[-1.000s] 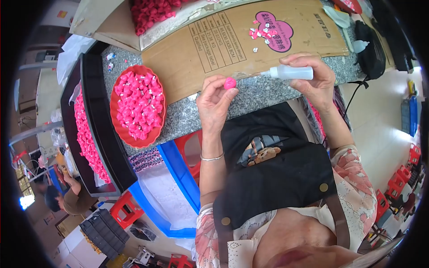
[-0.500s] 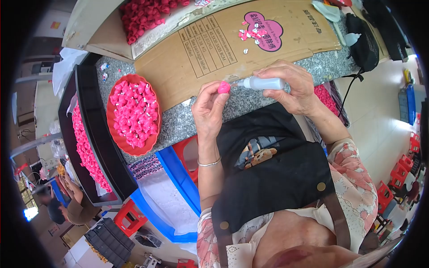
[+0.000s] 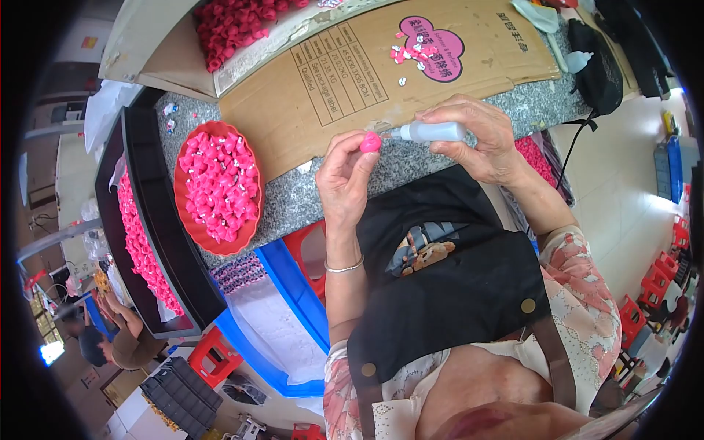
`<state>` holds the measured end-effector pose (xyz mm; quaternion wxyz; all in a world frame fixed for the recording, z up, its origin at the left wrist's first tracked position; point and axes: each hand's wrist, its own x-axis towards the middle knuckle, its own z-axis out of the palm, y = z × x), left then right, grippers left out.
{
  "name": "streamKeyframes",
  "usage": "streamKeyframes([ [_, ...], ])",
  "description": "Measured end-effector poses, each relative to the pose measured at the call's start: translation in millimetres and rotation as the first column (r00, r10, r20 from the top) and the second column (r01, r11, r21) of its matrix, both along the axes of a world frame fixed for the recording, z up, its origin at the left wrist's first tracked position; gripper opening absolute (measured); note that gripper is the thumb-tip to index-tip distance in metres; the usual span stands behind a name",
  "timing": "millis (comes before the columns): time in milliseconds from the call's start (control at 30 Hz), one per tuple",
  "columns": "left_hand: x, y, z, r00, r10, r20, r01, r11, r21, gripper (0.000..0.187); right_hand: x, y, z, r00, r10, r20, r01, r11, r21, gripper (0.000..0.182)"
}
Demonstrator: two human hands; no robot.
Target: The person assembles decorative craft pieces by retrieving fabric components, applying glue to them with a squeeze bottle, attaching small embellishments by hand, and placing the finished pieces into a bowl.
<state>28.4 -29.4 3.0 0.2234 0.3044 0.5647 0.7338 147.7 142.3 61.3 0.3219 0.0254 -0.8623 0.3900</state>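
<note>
Between thumb and fingers, my left hand (image 3: 345,172) pinches a small pink piece (image 3: 370,143). My right hand (image 3: 477,139) grips a translucent squeeze bottle (image 3: 434,132) lying sideways, its narrow tip pointing left and close to or touching the pink piece. Both hands are above the near edge of the flattened cardboard (image 3: 275,136). Left of them, a red scalloped bowl (image 3: 180,209) holds many pink pieces with small silvery-white parts. Several small pink and white pieces (image 3: 418,55) lie on the cardboard by its printed pink shape.
A black tray (image 3: 192,290) with pink pieces stands at the left. A bin (image 3: 158,62) of pink pieces is at the back. Below the speckled counter (image 3: 290,209) is a blue container (image 3: 293,275). A black bag (image 3: 598,73) is at the right. Another person (image 3: 125,337) is at far left.
The bottle and my right hand have shifted very slightly left and up. My left hand has barely moved, with the pink piece still pinched.
</note>
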Motion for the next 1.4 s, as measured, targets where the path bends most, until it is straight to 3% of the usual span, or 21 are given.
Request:
streamKeyframes([
  [733, 3.1, 1.2, -6.4, 0.995, 0.001, 0.096, -0.006, 0.999, 0.045, 0.020, -3.6, -3.9, -2.3, 1.000, 0.002, 0.014, -0.001, 1.000, -0.030, 0.027],
  [1400, 2.8, 1.8, -6.3, 0.997, 0.001, 0.071, -0.002, 1.000, 0.009, 0.020, -3.7, 0.0, -6.3, 0.997, 0.009, 0.074, -0.005, 0.998, -0.056, 0.025],
])
